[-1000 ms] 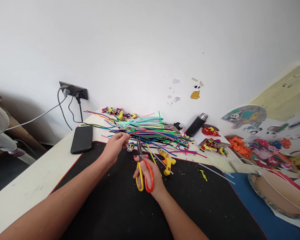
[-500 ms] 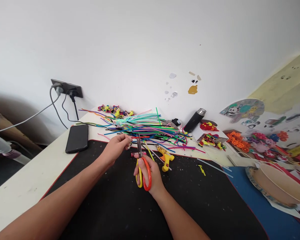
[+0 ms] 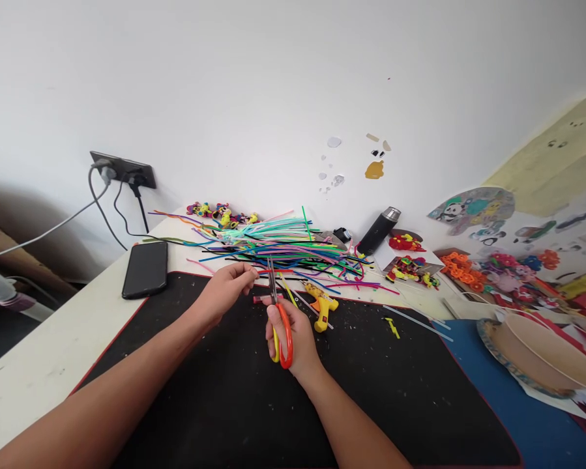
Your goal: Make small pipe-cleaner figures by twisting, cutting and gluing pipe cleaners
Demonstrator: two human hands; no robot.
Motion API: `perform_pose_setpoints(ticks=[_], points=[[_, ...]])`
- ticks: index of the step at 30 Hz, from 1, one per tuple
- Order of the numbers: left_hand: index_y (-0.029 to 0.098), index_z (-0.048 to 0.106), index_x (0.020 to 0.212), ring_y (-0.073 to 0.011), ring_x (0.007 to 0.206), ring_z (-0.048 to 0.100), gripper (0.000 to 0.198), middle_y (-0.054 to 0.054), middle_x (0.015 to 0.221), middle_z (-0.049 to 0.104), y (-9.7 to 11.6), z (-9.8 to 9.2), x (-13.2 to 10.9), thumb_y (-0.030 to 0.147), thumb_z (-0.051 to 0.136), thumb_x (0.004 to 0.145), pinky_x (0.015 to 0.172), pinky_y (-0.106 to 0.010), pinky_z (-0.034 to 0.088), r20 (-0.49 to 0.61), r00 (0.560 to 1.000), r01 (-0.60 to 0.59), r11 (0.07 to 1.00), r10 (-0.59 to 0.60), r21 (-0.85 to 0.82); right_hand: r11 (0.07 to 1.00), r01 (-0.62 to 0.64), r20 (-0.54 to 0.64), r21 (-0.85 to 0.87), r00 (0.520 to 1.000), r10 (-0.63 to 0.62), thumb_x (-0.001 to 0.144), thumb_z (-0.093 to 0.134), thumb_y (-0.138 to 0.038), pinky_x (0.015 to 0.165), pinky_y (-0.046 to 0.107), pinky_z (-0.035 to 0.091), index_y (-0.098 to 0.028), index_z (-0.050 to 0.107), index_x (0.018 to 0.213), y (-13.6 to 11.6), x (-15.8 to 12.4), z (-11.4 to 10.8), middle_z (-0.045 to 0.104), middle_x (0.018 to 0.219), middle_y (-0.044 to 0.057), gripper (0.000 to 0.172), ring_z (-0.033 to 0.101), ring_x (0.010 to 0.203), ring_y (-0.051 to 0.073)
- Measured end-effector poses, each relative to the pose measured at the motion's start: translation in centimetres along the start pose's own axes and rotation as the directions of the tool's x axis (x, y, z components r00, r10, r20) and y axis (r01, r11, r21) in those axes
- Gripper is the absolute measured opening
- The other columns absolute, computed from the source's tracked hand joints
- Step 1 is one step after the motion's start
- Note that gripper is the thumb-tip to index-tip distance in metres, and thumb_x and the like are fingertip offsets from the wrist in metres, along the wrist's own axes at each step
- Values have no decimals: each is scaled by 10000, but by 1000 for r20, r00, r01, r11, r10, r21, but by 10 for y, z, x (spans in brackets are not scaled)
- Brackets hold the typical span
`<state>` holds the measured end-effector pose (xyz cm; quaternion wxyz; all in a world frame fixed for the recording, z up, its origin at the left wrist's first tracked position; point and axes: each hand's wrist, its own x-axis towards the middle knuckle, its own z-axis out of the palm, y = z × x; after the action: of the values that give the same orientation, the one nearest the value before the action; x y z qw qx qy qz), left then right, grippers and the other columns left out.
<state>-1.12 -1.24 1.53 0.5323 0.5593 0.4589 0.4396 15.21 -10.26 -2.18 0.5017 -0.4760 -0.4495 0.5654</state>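
While two bare forearms stretch over the black mat (image 3: 214,417), the right hand (image 3: 300,339) is curled round the scissors (image 3: 287,329) above the mat's middle. One handle is red and the other yellow; the blades point toward the mat's far edge, their tips slightly parted. Ahead of it, over that same edge, the left hand (image 3: 229,290) has thumb and fingers pressed together, pinching, as far as I can see, the end of a red stem (image 3: 283,271) that runs across by the blades. A yellow glue gun (image 3: 324,306) lies on the mat near its far edge, and a bright yellow scrap (image 3: 393,327) sits farther right on it, among pale specks.

Left of the mat there's a dark phone (image 3: 146,270) on the white table (image 3: 43,365); right of the mat, a blue sheet (image 3: 488,384). Just beyond the mat, a loose heap of coloured stems (image 3: 293,247) spreads over the table, with little bright toys (image 3: 221,213) behind it. A black flask (image 3: 378,232) leans at a tilt past the mat's far right part. Farthest off, on the wall (image 3: 234,85) beyond the mat, I see a socket plate (image 3: 121,170) with plugs in it and a gold cut-out (image 3: 375,170).
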Motion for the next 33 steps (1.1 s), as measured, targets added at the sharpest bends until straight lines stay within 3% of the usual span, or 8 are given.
perform_pose_setpoints(ticks=[7, 13, 17, 25, 33], points=[[223, 635, 670, -178, 623, 515, 309, 15, 628, 584, 0, 0, -1, 497, 756, 748, 636, -301, 414, 3, 1000, -1, 1000, 1, -22, 1000, -29, -38, -5, 999, 29, 800, 773, -767, 312, 173, 349, -151, 717, 1165, -1, 2, 0, 532, 543, -94, 718, 444, 306, 66], [192, 725, 797, -181, 630, 527, 504, -29, 696, 622, -3, -4, 4, 696, 726, 784, 593, -302, 409, -32, 999, 15, 996, -18, -89, 1000, -22, -51, -12, 998, 22, 794, 785, -749, 321, 169, 343, -155, 722, 1090, -10, 0, 0, 530, 546, -92, 667, 446, 310, 58], [179, 733, 846, -175, 632, 525, 566, -34, 721, 626, -1, -9, 7, 739, 733, 768, 586, -296, 399, -54, 998, 15, 994, -21, -109, 999, -33, -58, -11, 998, 32, 795, 818, -694, 328, 165, 352, -158, 729, 1104, -13, -1, 0, 515, 544, -98, 625, 447, 320, 56], [206, 647, 649, -161, 608, 478, 461, 0, 641, 587, 3, -8, 3, 624, 817, 742, 588, -286, 356, 58, 998, -3, 999, 5, -43, 999, -41, -45, -24, 998, 40, 802, 809, -693, 323, 175, 339, -151, 731, 1134, -11, -1, 1, 530, 543, -95, 641, 436, 312, 58], [216, 629, 654, -165, 602, 485, 383, 10, 630, 585, 2, -5, 1, 557, 780, 739, 597, -286, 359, 75, 997, -2, 1000, 3, -9, 999, -14, 0, -39, 1000, 14, 827, 763, -733, 339, 181, 341, -157, 730, 1203, -7, 0, -1, 557, 581, -79, 689, 463, 329, 70]])
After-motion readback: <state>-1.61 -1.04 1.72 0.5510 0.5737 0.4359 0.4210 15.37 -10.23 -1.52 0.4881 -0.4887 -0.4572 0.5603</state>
